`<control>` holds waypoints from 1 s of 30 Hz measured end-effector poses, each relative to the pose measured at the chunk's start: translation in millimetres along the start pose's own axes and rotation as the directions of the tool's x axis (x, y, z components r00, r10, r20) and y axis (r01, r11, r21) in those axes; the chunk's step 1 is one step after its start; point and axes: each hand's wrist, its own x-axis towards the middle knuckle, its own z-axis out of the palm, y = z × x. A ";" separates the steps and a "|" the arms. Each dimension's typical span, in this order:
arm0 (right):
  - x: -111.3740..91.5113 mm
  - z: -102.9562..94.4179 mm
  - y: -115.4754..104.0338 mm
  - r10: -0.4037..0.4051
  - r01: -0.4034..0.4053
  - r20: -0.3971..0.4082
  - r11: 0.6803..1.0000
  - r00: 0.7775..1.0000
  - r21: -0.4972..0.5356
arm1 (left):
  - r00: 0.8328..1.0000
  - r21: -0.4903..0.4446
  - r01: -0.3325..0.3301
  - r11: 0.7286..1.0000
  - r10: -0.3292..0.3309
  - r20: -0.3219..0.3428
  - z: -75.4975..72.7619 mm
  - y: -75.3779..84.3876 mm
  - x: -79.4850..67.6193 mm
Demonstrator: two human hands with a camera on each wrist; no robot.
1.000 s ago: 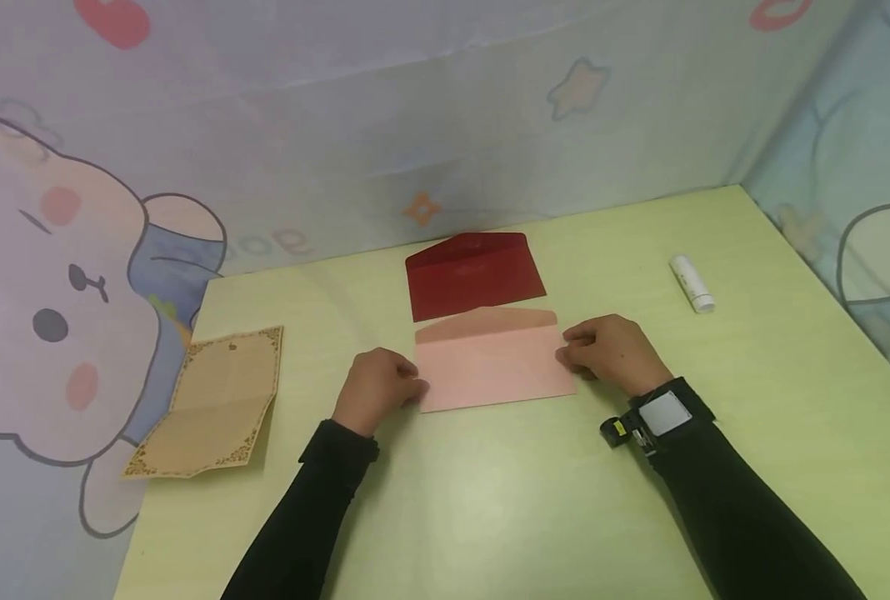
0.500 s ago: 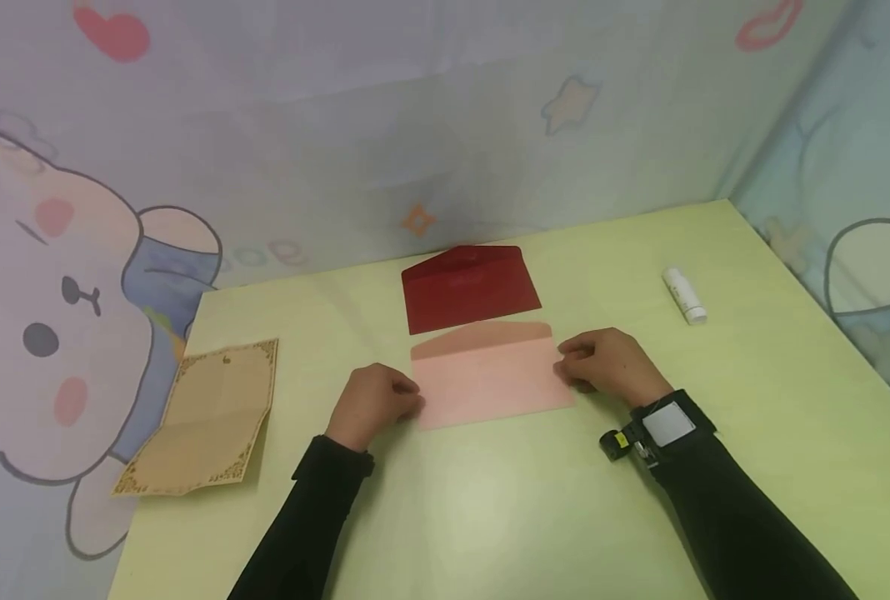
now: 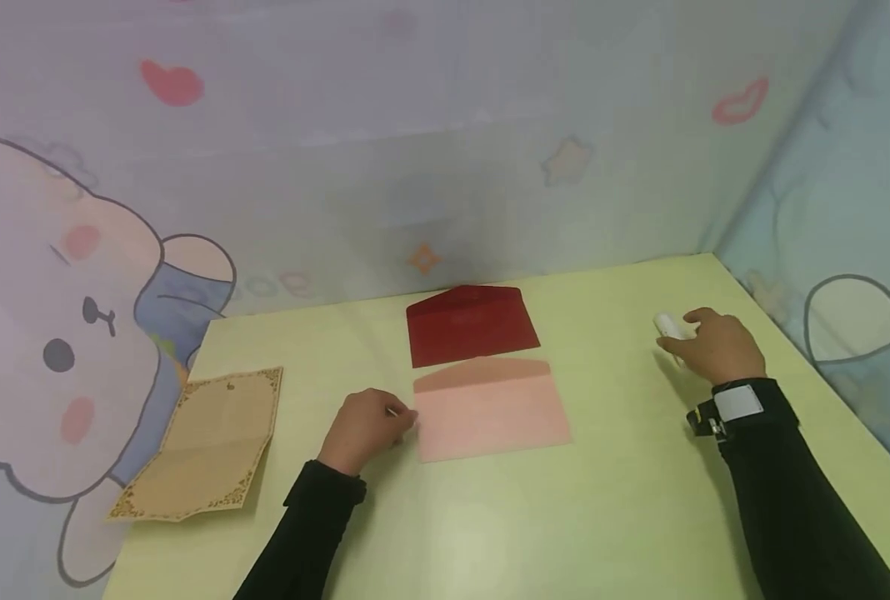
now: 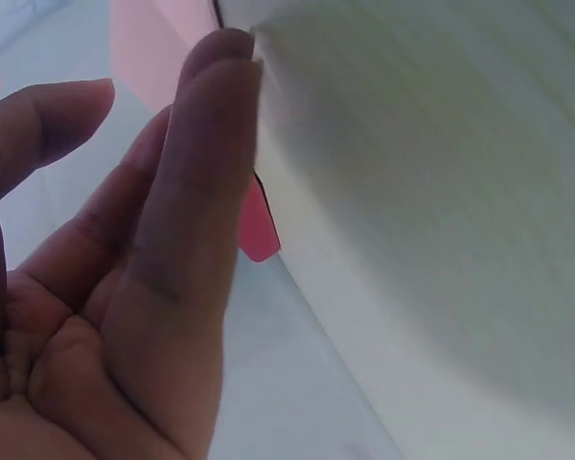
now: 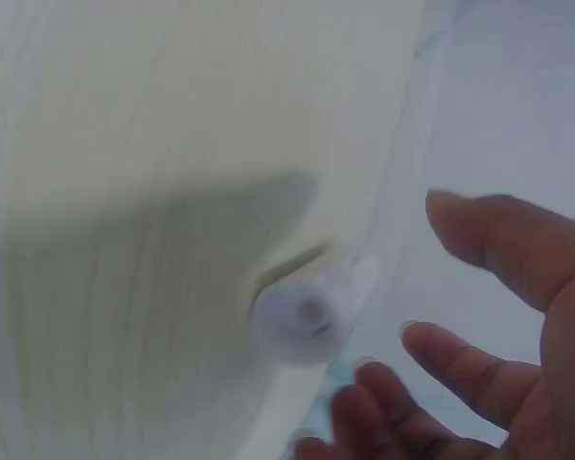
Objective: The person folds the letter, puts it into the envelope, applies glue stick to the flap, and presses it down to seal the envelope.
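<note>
A pink envelope [image 3: 492, 417], its flap unfolded toward the back, lies in the middle of the table. My left hand [image 3: 366, 429] is at the envelope's left edge, with the fingertips right beside it. In the left wrist view, the fingers [image 4: 196, 172] are fairly straight and the pink paper shows behind them. At the right, a white glue stick [image 3: 668, 325] lies on the table. Over it reaches my right hand [image 3: 721, 343], thumb and fingers spread. The right wrist view shows a gap between those fingers and the glue stick [image 5: 311, 311].
A dark red envelope [image 3: 473, 327] lies behind the pink one, its flap also unfolded. At the left, a creased tan sheet [image 3: 216, 446] with ornate corners lies on the table [image 3: 490, 533]. A patterned cloth [image 3: 325, 167] hangs behind the table's back edge.
My right hand has left the pink envelope's right edge and moved right and back to the glue stick, its fingers spreading. My left hand has stayed at the envelope; the head view has tilted up.
</note>
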 end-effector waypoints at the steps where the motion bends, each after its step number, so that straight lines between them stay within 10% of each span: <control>1: 0.4 1.3 9.0 0.009 -0.009 0.033 1.000 0.999 -0.022 | 1.000 0.008 -0.002 1.000 0.002 0.006 0.8 -0.2 0.7; 5: 1.3 10.9 27.4 0.024 -0.017 0.090 0.997 0.996 -0.080 | 0.999 0.045 -0.050 0.998 0.049 0.016 7.7 -9.6 9.5; 11: 3.3 9.8 13.5 0.012 -0.014 -0.032 0.996 0.999 -0.083 | 0.995 0.036 -0.098 0.995 0.098 -0.010 11.8 -12.4 14.4; 19: -14.3 4.9 -92.3 -0.183 0.176 0.011 0.958 0.983 0.225 | 0.988 -0.147 -0.135 0.980 0.122 -0.099 -0.9 18.2 -7.5; 22: -37.8 11.9 -143.9 -0.292 0.306 -0.093 0.901 0.952 0.306 | 0.983 -0.346 -0.183 0.920 0.170 -0.069 3.3 41.8 -6.7; 30: -89.4 44.1 -208.5 -0.379 0.411 -0.165 0.792 0.911 0.450 | 0.967 -0.752 -0.179 0.635 0.254 -0.015 25.3 88.7 12.2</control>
